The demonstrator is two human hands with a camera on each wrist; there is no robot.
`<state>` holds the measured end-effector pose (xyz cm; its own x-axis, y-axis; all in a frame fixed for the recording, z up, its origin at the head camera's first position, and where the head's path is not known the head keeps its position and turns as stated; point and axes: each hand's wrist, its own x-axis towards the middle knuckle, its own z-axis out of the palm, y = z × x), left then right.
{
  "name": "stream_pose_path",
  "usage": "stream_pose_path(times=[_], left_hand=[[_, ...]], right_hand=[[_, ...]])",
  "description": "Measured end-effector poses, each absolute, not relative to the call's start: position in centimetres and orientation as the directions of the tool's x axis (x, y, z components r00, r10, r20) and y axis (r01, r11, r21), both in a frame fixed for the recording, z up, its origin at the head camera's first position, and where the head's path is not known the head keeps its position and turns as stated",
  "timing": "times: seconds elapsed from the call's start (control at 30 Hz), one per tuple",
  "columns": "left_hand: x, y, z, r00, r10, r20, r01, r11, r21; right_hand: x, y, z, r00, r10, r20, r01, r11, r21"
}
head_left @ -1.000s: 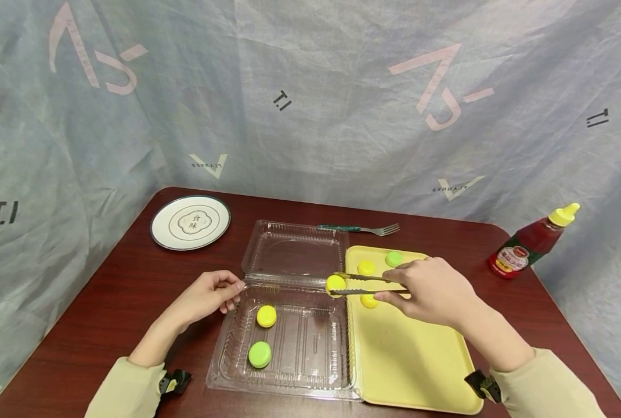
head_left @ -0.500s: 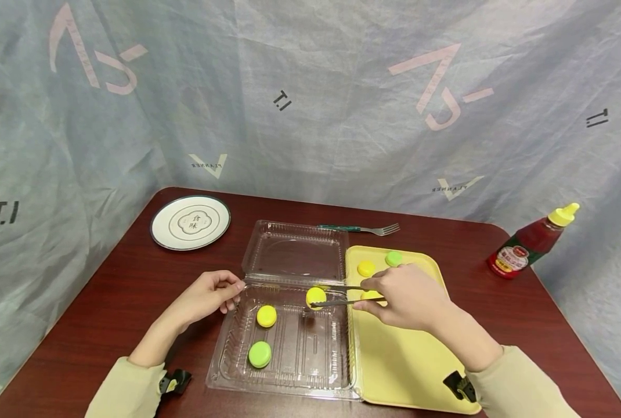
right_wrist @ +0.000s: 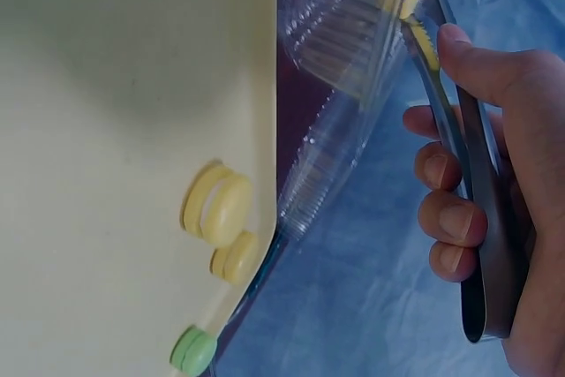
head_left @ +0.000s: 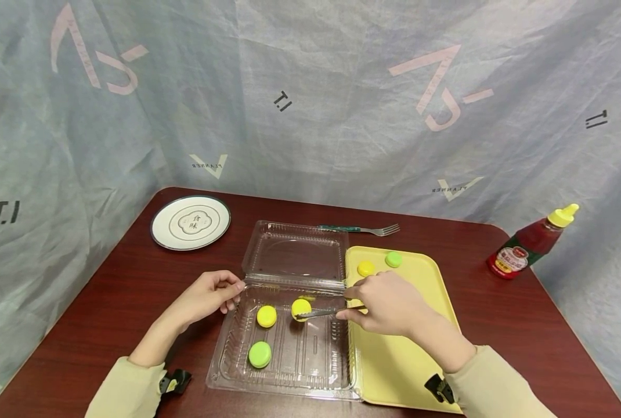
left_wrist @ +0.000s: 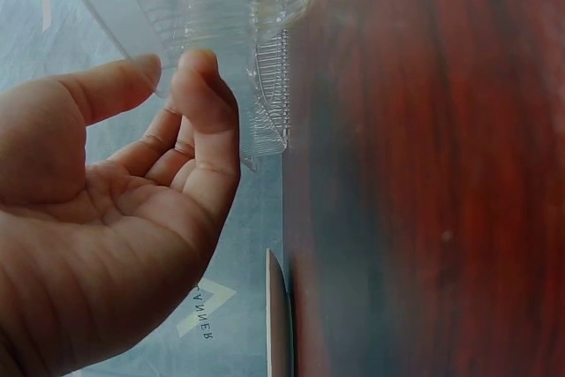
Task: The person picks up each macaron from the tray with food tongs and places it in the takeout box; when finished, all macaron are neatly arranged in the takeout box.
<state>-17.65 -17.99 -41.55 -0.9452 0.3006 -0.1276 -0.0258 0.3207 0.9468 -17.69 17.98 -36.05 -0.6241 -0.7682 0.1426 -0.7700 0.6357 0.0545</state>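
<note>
My right hand (head_left: 386, 305) grips metal tongs (right_wrist: 481, 209), whose tips pinch a yellow macaron (head_left: 301, 308) over the base of a clear plastic container (head_left: 310, 380). To its left, a yellow macaron (head_left: 266, 316) and a green macaron (head_left: 260, 355) sit in that base. At the container's left edge, near the hinge, my left hand (head_left: 206, 297) pinches the rim between thumb and index finger (left_wrist: 207, 99). The lid (head_left: 295, 255) lies folded back behind the base. In the right wrist view, two yellow macarons (right_wrist: 228, 209) and a green macaron (right_wrist: 193, 351) are on the tray.
The yellow tray (head_left: 394, 371) adjoins the container's right side. A fork (head_left: 365, 230) with a green handle lies behind the lid. One white plate (head_left: 190, 223) is at the back left, and a red sauce bottle (head_left: 524, 247) stands on the right.
My right hand has moved left and nearer, carrying the yellow macaron in the tongs from the tray's edge to over the container base. My left hand has stayed at the rim.
</note>
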Motion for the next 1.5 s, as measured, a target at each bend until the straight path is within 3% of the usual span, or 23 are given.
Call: stream_pose_path(times=[1.5], left_hand=[[-17.8,-18.0,-41.6,-0.944,0.299,-0.142,-0.038,0.328,0.944]], right_hand=[[-17.3,16.5,-37.8,-0.626,-0.774,0.091,-0.765,0.633,0.117]])
